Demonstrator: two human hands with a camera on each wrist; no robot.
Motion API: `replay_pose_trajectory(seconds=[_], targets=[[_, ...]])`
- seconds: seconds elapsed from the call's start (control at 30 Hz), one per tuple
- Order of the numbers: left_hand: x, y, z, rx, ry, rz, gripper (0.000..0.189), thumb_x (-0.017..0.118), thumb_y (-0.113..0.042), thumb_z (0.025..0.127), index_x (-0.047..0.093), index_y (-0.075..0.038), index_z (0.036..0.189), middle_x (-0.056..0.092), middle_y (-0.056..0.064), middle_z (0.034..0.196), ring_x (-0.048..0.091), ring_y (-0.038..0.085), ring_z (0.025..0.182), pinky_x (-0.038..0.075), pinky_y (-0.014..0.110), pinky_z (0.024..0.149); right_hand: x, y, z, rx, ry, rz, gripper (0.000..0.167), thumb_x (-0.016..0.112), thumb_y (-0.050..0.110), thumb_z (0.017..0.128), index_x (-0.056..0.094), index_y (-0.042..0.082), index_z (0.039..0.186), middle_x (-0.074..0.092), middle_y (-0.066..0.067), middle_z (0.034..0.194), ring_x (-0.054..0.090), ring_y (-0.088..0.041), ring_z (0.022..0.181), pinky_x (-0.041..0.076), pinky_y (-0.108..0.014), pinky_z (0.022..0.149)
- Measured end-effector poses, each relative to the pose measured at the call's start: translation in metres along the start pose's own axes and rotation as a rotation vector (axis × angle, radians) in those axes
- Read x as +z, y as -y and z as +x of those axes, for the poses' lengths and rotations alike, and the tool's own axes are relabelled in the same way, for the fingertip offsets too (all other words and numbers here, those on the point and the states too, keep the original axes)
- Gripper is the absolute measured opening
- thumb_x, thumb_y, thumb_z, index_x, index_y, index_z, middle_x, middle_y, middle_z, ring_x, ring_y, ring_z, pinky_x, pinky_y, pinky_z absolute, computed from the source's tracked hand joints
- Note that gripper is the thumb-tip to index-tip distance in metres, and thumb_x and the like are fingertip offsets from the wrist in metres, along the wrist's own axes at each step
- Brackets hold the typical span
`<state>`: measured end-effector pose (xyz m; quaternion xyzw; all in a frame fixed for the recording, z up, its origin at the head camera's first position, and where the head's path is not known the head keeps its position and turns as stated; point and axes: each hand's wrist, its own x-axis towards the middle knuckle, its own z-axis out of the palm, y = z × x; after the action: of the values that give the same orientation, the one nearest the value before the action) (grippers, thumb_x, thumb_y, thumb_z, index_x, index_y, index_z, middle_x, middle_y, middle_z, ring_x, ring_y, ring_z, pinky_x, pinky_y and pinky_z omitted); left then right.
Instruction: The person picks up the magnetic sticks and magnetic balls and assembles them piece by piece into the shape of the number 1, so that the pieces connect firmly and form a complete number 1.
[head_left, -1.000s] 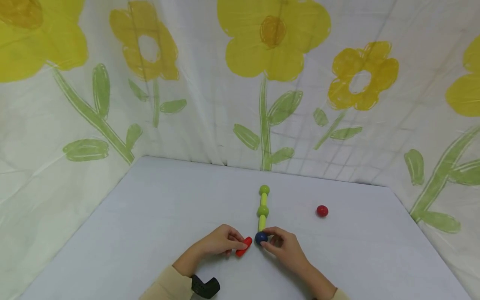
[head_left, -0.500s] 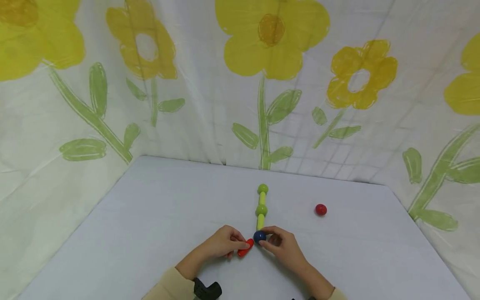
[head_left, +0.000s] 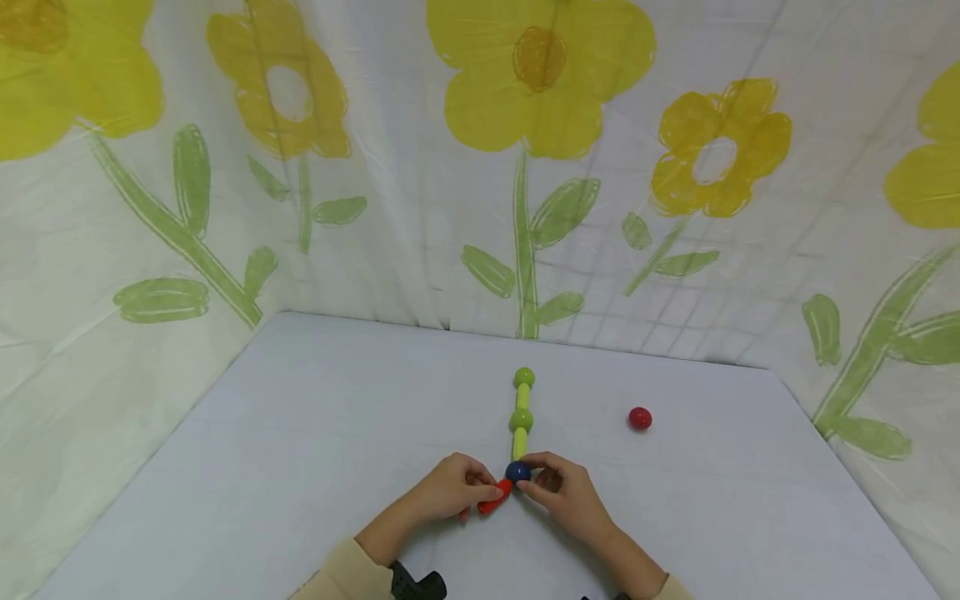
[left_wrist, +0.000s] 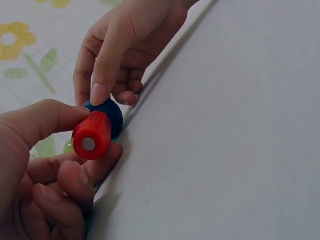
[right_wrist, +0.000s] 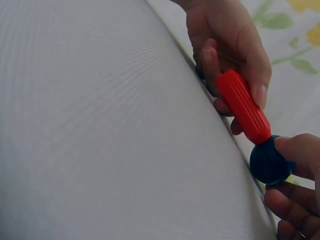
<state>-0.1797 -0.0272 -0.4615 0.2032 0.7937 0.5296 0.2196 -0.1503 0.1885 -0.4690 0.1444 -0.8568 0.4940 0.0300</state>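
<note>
My left hand (head_left: pixel 448 490) pinches a red ridged magnetic rod (right_wrist: pixel 242 106) between thumb and fingers. A round metal disc shows at the rod's near end in the left wrist view. The rod's other end meets a dark blue ball (right_wrist: pixel 270 162), which my right hand (head_left: pixel 567 493) holds between thumb and fingers. From that ball a straight chain runs away from me: a yellow-green rod (head_left: pixel 520 444), a green ball (head_left: pixel 521 419), a second yellow-green rod (head_left: pixel 522 397) and another green ball (head_left: pixel 524 377) at the far end.
A loose red ball (head_left: pixel 640 418) lies to the right of the chain on the white table (head_left: pixel 337 400). Behind the table hangs a white curtain (head_left: pixel 405 250) printed with yellow flowers. A black device (head_left: pixel 420 585) sits at my left wrist.
My left hand has moved the red rod to the right, closing the small gap to the blue ball. My right hand keeps its hold on the ball. The view has shifted slightly.
</note>
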Motion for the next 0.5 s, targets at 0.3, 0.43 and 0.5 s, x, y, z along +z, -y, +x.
replay_pose_trajectory(seconds=[0.3,0.43,0.5], targets=[[0.001,-0.002,-0.001,0.015,0.004,0.008,0.016,0.068,-0.017,0.088,0.071,-0.001,0.091,0.06,-0.004,0.064,0.045,0.007,0.043,0.036,0.02,0.044,-0.01,0.032,-0.005,-0.013,0.023,0.061,0.023,0.069,0.0,0.088,0.065,-0.007,0.109,0.065,-0.01,0.085,0.051,-0.008,0.067,0.043,-0.021,0.057],[0.001,-0.003,-0.001,0.018,-0.006,0.034,0.017,0.069,-0.018,0.088,0.072,-0.001,0.092,0.06,-0.004,0.065,0.047,0.007,0.045,0.037,0.02,0.045,-0.01,0.032,-0.005,-0.002,0.025,0.074,0.023,0.069,0.0,0.088,0.066,-0.006,0.11,0.065,-0.011,0.085,0.05,-0.007,0.066,0.042,-0.02,0.057],[0.001,-0.003,-0.001,0.019,-0.015,0.052,0.018,0.069,-0.018,0.088,0.073,-0.001,0.091,0.061,-0.005,0.066,0.048,0.007,0.046,0.038,0.02,0.045,-0.01,0.033,-0.005,0.002,0.027,0.074,0.023,0.069,0.0,0.087,0.066,-0.006,0.109,0.065,-0.011,0.085,0.05,-0.007,0.065,0.042,-0.019,0.057]])
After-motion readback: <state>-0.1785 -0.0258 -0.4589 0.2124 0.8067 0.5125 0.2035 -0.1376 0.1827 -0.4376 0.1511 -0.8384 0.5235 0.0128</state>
